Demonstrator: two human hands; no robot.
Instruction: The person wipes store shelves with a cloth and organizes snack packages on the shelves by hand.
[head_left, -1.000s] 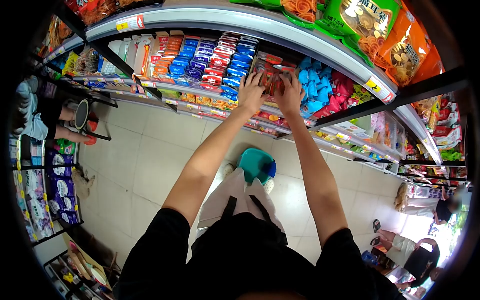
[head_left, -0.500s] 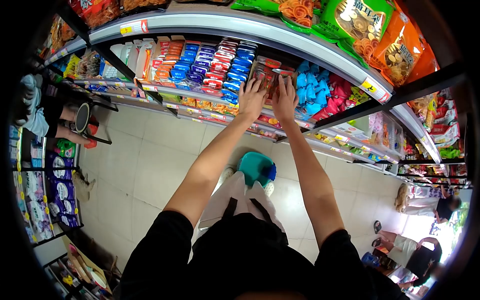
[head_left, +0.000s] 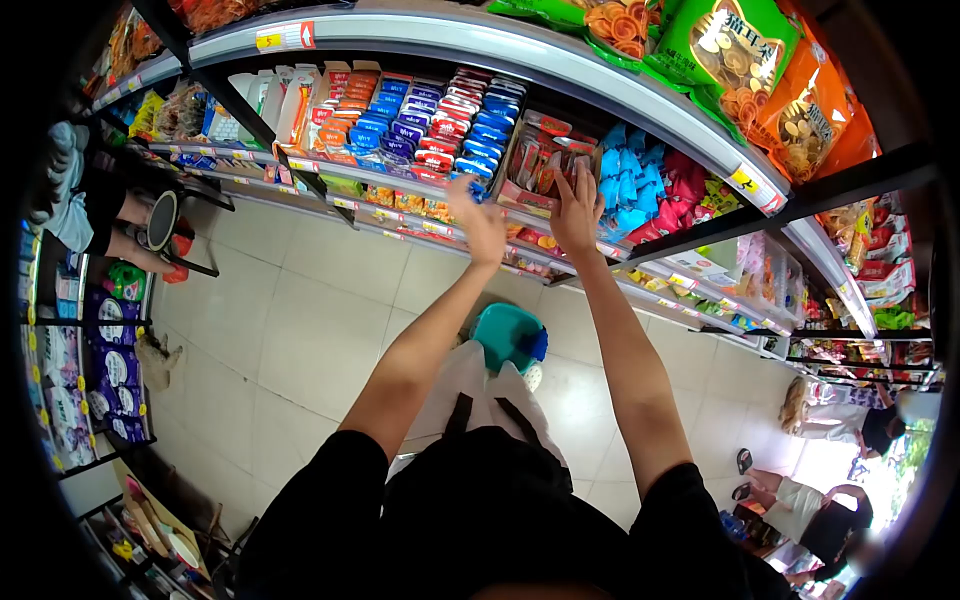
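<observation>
My left hand (head_left: 480, 222) is in front of the shelf edge, below the stacked blue packets (head_left: 487, 140). Its fingers are smeared by motion, and no object shows in it. My right hand (head_left: 577, 220) reaches to the right side of an open display box (head_left: 524, 198), its fingers stretched out over the packets there. Inside the box lie red-and-brown snack packets (head_left: 545, 160). Just right of that hand are light-blue wrapped packets (head_left: 622, 175). Whether the right fingertips touch the box wall or a packet, I cannot tell.
Red-and-white packets (head_left: 447, 130) stand in rows to the left. Above runs a shelf rail (head_left: 420, 40) with large green snack bags (head_left: 725, 50). A teal basket (head_left: 505, 335) is on the floor by my feet. Other people (head_left: 825, 515) are at the right.
My left hand has drawn back from the display box, down and to the left. My right hand has moved slightly down and right, and more of the box's front shows.
</observation>
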